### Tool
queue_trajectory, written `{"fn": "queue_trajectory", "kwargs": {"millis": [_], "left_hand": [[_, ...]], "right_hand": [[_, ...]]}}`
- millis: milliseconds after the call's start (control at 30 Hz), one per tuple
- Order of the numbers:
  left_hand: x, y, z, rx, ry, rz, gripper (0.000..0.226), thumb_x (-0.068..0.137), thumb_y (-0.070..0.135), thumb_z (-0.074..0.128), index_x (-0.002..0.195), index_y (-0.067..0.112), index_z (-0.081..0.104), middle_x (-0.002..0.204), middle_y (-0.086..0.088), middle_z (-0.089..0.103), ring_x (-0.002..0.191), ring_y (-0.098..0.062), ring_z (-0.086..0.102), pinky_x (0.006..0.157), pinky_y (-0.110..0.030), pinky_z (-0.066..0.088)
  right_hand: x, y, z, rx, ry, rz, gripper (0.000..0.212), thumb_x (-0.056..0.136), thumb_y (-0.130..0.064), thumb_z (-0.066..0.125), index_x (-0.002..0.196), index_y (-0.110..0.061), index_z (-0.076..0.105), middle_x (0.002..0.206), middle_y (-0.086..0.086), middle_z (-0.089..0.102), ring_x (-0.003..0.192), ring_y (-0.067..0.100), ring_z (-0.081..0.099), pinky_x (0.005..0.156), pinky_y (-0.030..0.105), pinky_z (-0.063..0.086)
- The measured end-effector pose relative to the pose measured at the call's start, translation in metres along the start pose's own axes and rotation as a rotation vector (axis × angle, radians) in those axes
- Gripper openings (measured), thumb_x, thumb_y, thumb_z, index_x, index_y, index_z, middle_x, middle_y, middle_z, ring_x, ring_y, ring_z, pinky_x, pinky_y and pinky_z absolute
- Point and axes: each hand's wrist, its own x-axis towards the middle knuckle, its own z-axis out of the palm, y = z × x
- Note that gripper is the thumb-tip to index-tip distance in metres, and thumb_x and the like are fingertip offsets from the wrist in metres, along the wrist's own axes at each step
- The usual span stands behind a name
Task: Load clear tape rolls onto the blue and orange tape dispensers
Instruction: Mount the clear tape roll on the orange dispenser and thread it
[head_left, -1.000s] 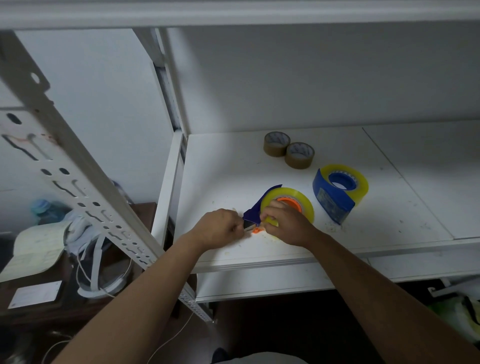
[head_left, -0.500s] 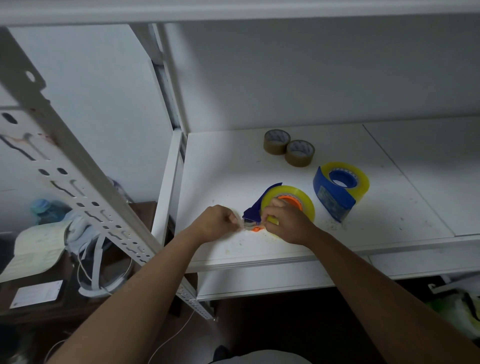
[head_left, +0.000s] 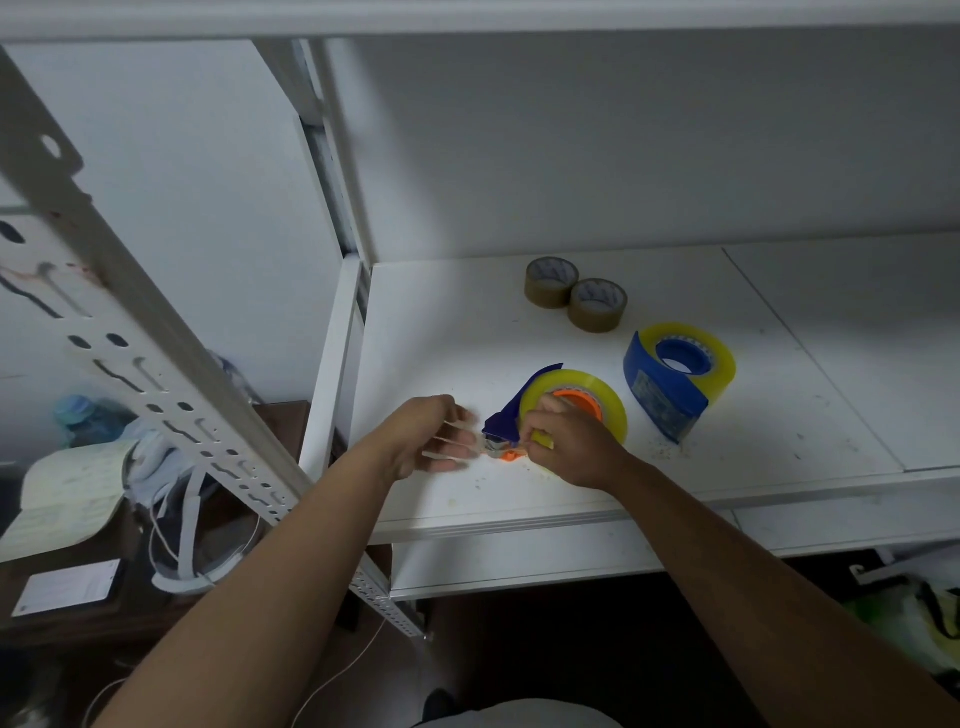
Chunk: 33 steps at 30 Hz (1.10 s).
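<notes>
An orange tape dispenser with a dark blue guard lies on the white shelf, with a clear yellowish tape roll on its hub. My right hand grips the near side of that roll and dispenser. My left hand hovers just left of the cutter end, its fingers spread and blurred; I cannot tell whether a tape end clings to them. To the right, the blue tape dispenser lies by itself with a clear roll on it.
Two brown tape rolls stand side by side at the back of the shelf. A perforated white upright slants across the left. Below left, a dark table holds papers and white cables.
My left hand, pinched at the cutter end a second ago, has pulled slightly left and spread its fingers. My right hand stays on the orange dispenser's roll.
</notes>
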Motion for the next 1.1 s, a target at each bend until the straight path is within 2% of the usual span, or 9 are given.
{"fn": "queue_trajectory", "kwargs": {"millis": [167, 333, 533, 600, 667, 867, 933, 1000, 1100], "left_hand": [[0.0, 0.007, -0.007, 0.143, 0.064, 0.019, 0.029, 0.095, 0.031, 0.043, 0.112, 0.012, 0.058, 0.102, -0.014, 0.072, 0.068, -0.021, 0.067, 0.053, -0.025, 0.053], [0.012, 0.007, -0.004, 0.192, 0.093, 0.04, 0.04, 0.096, 0.035, 0.05, 0.102, 0.0, 0.067, 0.099, -0.017, 0.073, 0.072, -0.024, 0.067, 0.063, -0.03, 0.058], [0.022, 0.009, 0.003, 0.287, 0.146, 0.111, 0.021, 0.092, 0.011, 0.056, 0.102, -0.004, 0.066, 0.09, -0.015, 0.066, 0.066, -0.021, 0.063, 0.052, -0.026, 0.055], [0.024, 0.01, 0.006, 0.307, 0.142, 0.145, 0.016, 0.093, 0.008, 0.053, 0.101, 0.001, 0.065, 0.088, -0.014, 0.065, 0.067, -0.021, 0.063, 0.054, -0.027, 0.056], [0.026, 0.01, 0.007, 0.305, 0.143, 0.168, 0.015, 0.092, 0.002, 0.049, 0.097, 0.007, 0.062, 0.085, -0.012, 0.064, 0.068, -0.022, 0.062, 0.061, -0.032, 0.057], [0.036, 0.012, 0.01, 0.339, 0.151, 0.166, 0.019, 0.092, 0.009, 0.051, 0.098, -0.002, 0.064, 0.085, -0.015, 0.064, 0.066, -0.022, 0.063, 0.059, -0.029, 0.058], [0.04, 0.014, 0.011, 0.346, 0.149, 0.164, 0.019, 0.091, 0.008, 0.052, 0.099, -0.004, 0.065, 0.086, -0.018, 0.066, 0.068, -0.025, 0.065, 0.064, -0.031, 0.059], [0.043, 0.015, 0.012, 0.359, 0.147, 0.165, 0.019, 0.093, 0.01, 0.051, 0.098, -0.001, 0.065, 0.089, -0.018, 0.069, 0.076, -0.028, 0.069, 0.07, -0.034, 0.06], [0.047, 0.016, 0.013, 0.356, 0.148, 0.167, 0.016, 0.094, 0.011, 0.053, 0.097, 0.002, 0.067, 0.092, -0.016, 0.071, 0.081, -0.028, 0.071, 0.07, -0.032, 0.061]], "right_hand": [[0.0, 0.001, -0.001, -0.023, -0.007, -0.007, 0.006, 0.086, -0.016, 0.061, 0.086, -0.022, 0.062, 0.093, -0.011, 0.048, 0.087, 0.009, 0.046, 0.067, 0.012, 0.033], [0.0, 0.0, -0.001, -0.026, 0.009, -0.017, 0.005, 0.086, -0.017, 0.061, 0.087, -0.021, 0.063, 0.093, -0.01, 0.049, 0.088, 0.01, 0.047, 0.069, 0.012, 0.034], [-0.003, 0.001, 0.001, -0.101, 0.059, -0.08, 0.019, 0.085, -0.022, 0.061, 0.102, -0.016, 0.064, 0.1, -0.004, 0.06, 0.091, 0.013, 0.053, 0.076, 0.02, 0.042], [-0.004, -0.004, -0.005, -0.021, 0.076, -0.029, 0.032, 0.083, -0.02, 0.069, 0.112, -0.014, 0.058, 0.09, -0.018, 0.053, 0.08, 0.005, 0.049, 0.068, 0.01, 0.035], [-0.004, -0.006, -0.009, 0.026, 0.071, 0.016, 0.042, 0.08, -0.02, 0.074, 0.116, -0.013, 0.052, 0.079, -0.024, 0.04, 0.07, 0.0, 0.045, 0.058, 0.01, 0.035], [0.012, -0.003, -0.009, 0.063, 0.25, 0.214, 0.029, 0.089, -0.04, 0.06, 0.096, -0.017, 0.043, 0.061, -0.007, 0.045, 0.055, 0.012, 0.044, 0.05, 0.028, 0.037], [0.022, -0.007, -0.013, 0.053, 0.252, 0.306, 0.037, 0.096, -0.047, 0.046, 0.118, -0.018, 0.042, 0.067, -0.004, 0.054, 0.063, 0.018, 0.054, 0.05, 0.029, 0.039], [0.033, -0.009, -0.016, -0.008, 0.172, 0.37, 0.053, 0.096, -0.057, 0.032, 0.14, -0.028, 0.031, 0.09, 0.002, 0.064, 0.082, 0.026, 0.062, 0.06, 0.032, 0.046], [0.047, -0.013, -0.018, -0.206, 0.026, 0.409, 0.069, 0.087, -0.068, 0.011, 0.137, -0.028, 0.035, 0.12, 0.006, 0.061, 0.102, 0.031, 0.059, 0.07, 0.034, 0.042]]}}
